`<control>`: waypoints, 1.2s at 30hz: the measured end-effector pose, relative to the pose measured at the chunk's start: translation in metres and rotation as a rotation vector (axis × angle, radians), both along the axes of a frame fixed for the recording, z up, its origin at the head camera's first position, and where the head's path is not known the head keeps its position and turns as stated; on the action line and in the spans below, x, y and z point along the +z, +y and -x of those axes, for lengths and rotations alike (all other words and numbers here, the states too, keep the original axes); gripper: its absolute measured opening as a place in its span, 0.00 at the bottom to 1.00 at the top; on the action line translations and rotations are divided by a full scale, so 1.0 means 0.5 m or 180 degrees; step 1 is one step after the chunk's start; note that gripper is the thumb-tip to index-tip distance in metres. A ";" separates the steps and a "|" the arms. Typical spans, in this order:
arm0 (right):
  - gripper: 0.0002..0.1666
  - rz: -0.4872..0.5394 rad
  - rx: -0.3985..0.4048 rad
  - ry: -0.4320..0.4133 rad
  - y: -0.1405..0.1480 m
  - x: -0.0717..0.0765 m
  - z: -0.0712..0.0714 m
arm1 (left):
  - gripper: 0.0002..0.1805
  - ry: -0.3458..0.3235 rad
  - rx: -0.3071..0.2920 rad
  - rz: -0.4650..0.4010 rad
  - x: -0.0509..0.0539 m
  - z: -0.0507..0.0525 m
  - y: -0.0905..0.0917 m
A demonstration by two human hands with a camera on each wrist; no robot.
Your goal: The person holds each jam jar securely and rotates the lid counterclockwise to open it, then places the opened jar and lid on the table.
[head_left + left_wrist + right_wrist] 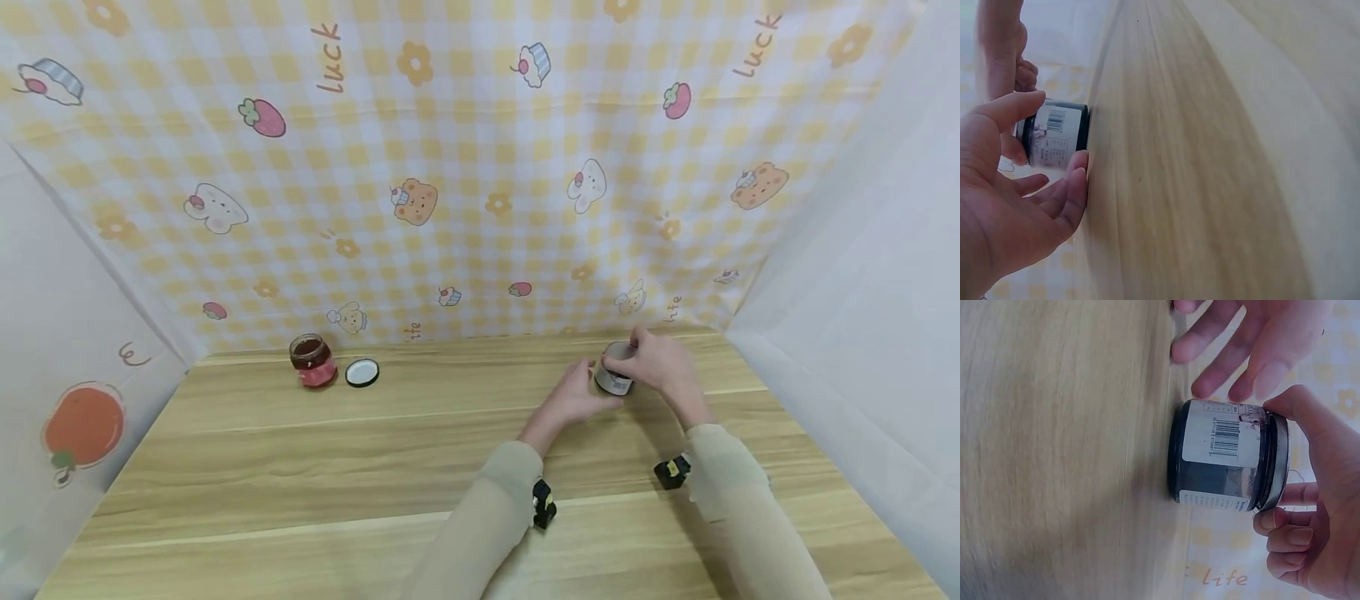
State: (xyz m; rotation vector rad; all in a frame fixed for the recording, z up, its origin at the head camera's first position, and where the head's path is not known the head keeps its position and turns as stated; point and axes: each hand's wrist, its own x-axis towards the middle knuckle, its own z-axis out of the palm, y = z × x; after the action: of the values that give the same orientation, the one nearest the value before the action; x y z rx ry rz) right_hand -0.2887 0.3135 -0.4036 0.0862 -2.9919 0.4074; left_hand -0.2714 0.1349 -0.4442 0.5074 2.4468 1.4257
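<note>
- Wooden table (300, 483): the jar (1210, 478) stands at its two o'clock.
- Right hand (663, 364): arm in from four o'clock, thumb and curled fingers gripping the lid (1279, 459).
- Left hand (576, 397): at the jar's eight o'clock, fingers relaxed, loosely spread; contact unclear.
- Jar: dark, squat, upright, axis vertical, lid end up.
- Lid: round, grey.
- White label (1199, 439): wraps the side, small print.
- Barcode (1226, 437): black.
</note>
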 end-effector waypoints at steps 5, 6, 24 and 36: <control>0.36 0.0005 0.0034 0.0023 -0.009 0.001 -0.005 | 0.42 0.0145 -0.0120 -0.0151 -0.009 0.006 0.003; 0.37 0.0014 0.0040 0.0025 -0.010 0.002 -0.006 | 0.41 0.0158 -0.0126 -0.0168 -0.009 0.006 0.003; 0.39 0.0040 0.0123 -0.0004 -0.057 0.044 -0.026 | 0.40 0.0219 0.0043 -0.0379 0.001 0.013 -0.001; 0.39 0.0191 0.0244 0.0168 -0.063 0.070 -0.045 | 0.40 0.0200 0.0285 -0.0534 0.028 0.003 -0.006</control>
State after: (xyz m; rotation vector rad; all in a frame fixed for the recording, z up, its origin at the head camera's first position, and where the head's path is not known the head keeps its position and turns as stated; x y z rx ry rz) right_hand -0.2663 0.2823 -0.3685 0.2034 -2.9289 0.4950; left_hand -0.2732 0.1319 -0.4301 0.4901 2.4390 1.6859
